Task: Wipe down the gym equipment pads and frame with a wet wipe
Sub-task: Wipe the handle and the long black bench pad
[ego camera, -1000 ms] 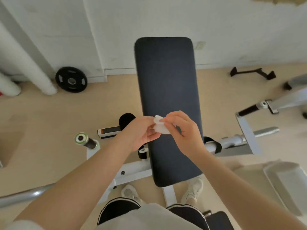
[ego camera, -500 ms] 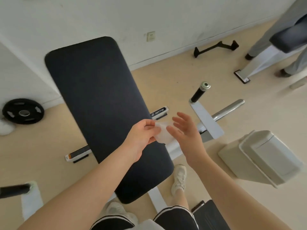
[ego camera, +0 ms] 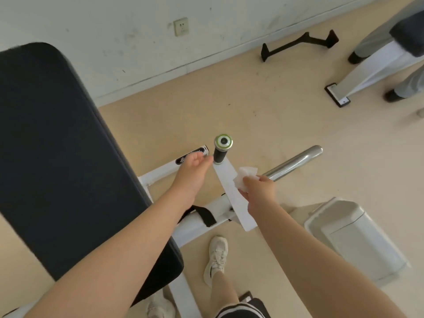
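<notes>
A long black bench pad [ego camera: 59,161] fills the left of the view, on a white metal frame [ego camera: 195,223]. A flat white upright plate [ego camera: 231,193] rises from the frame and ends in a black handle grip [ego camera: 220,152] with a green-ringed cap. My right hand [ego camera: 259,191] pinches a white wet wipe [ego camera: 244,177] against the right edge of that plate. My left hand [ego camera: 195,171] hovers just left of the black grip, fingers loosely curled, holding nothing. A chrome bar [ego camera: 293,162] sticks out to the right behind the wipe.
A white lidded bin [ego camera: 358,242] stands on the floor at the right. A black floor handle [ego camera: 300,43] lies near the wall. Another machine's white leg [ego camera: 367,74] and another person's legs [ego camera: 406,88] are at the top right. My shoes [ego camera: 216,258] stand by the frame.
The view swung right, away from the pad. My left hand let go of the wipe and moved toward the black grip. My right hand carried the wipe onto the white plate.
</notes>
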{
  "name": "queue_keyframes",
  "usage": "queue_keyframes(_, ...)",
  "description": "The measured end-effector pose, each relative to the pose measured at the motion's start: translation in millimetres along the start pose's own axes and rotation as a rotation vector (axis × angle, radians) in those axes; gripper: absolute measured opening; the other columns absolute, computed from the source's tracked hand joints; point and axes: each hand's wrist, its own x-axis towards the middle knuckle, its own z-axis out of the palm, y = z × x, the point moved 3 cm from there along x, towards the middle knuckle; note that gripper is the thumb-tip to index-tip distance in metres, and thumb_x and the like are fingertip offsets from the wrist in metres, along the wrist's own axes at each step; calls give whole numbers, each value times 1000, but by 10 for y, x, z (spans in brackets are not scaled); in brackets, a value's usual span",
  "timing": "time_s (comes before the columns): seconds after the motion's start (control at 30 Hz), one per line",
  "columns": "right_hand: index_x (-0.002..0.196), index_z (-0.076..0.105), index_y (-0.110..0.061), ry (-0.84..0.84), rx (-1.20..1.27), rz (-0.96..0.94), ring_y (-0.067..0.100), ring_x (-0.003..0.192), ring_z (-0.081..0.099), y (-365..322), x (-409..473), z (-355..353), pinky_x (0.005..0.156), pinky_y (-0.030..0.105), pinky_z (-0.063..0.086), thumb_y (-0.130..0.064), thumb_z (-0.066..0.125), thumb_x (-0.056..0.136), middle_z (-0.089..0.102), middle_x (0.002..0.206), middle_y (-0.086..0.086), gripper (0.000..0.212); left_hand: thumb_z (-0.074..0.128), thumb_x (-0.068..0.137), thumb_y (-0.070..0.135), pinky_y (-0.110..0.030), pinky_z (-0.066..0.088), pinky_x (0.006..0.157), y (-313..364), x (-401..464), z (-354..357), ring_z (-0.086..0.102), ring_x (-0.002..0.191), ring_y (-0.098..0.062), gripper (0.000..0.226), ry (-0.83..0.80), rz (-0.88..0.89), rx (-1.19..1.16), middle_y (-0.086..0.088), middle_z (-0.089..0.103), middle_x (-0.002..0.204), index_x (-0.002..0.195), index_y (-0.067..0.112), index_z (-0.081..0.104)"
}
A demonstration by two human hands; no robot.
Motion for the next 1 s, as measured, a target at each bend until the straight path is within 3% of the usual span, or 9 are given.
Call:
queue_keyframes(0.07, 101, 59, -7, 44, -69, -8, 21, 73, 55, -45, 262, 104, 74, 33, 51, -4, 47, 88, 49, 72, -1, 17, 59, 79, 49, -34, 36, 104, 16, 228, 83, 49, 115, -17, 50, 11, -47, -20, 1, 53, 120, 119, 20, 48)
queue_keyframes(0.17, 117, 58, -15, -27, -90, 13, 24, 83, 55, -75, 514, 379, 81, 35, 50, -8, 45, 91, 52, 74, -2, 30, 56, 86, 46, -31, 39, 102, 9, 432, 153, 50, 107, -16, 23, -11, -96, -51, 2, 52, 111, 95, 26, 51)
queue_keyframes(0.33, 88, 62, -7, -130, -249, -156, 22, 70, 47, -182, 565, 649, 64, 30, 44, -7, 38, 90, 56, 71, 10, 24, 53, 89, 44, -23, 38, 93, 67, 583, 239, 50, 106, -14, 16, -149, -125, 54, 5, 54, 103, 89, 28, 56)
queue_keyframes(0.43, 73, 62, -13, -182, -95, -152, 21, 74, 53, -225, 417, 514, 80, 40, 52, -4, 41, 89, 62, 79, 19, 28, 54, 90, 38, -22, 39, 92, 94, 639, 225, 53, 100, -14, 18, -209, -120, 92, -2, 56, 103, 91, 21, 59)
queue_keyframes(0.57, 81, 64, -19, -347, 110, -224, 15, 74, 56, -281, 278, 274, 71, 22, 50, 0, 41, 92, 61, 78, 7, 32, 61, 73, 50, -20, 41, 87, 110, 630, 200, 43, 94, -15, 43, -248, -119, 93, -4, 39, 101, 103, 19, 57)
queue_keyframes(0.7, 100, 64, -16, -109, -122, -89, 21, 73, 50, -87, 650, 341, 70, 30, 42, -7, 37, 94, 54, 70, 3, 29, 59, 72, 52, -27, 38, 97, 100, 607, 184, 47, 95, -17, 32, -237, -115, 131, -3, 46, 100, 92, 27, 59)
queue_keyframes(0.77, 107, 62, -12, -143, -170, -2, 20, 72, 51, -50, 742, 520, 73, 33, 47, -10, 39, 94, 54, 73, 2, 27, 60, 82, 48, -29, 42, 96, 90, 627, 173, 56, 105, -19, 27, -211, -104, 145, 0, 58, 105, 98, 26, 60)
queue_keyframes(0.87, 91, 62, -15, -187, -93, -15, 21, 79, 53, -62, 763, 644, 80, 36, 49, -10, 44, 93, 59, 80, 5, 18, 54, 85, 44, -28, 44, 93, 78, 668, 159, 55, 112, -18, 29, -196, -98, 161, 0, 60, 116, 105, 24, 60)
queue_keyframes(1.0, 79, 62, -28, -318, -74, -262, 18, 75, 52, -201, 646, 439, 72, 32, 45, -5, 44, 93, 60, 72, -2, 33, 56, 86, 39, -29, 43, 95, 92, 675, 155, 56, 100, -14, 26, -181, -95, 127, -1, 59, 106, 103, 21, 60)
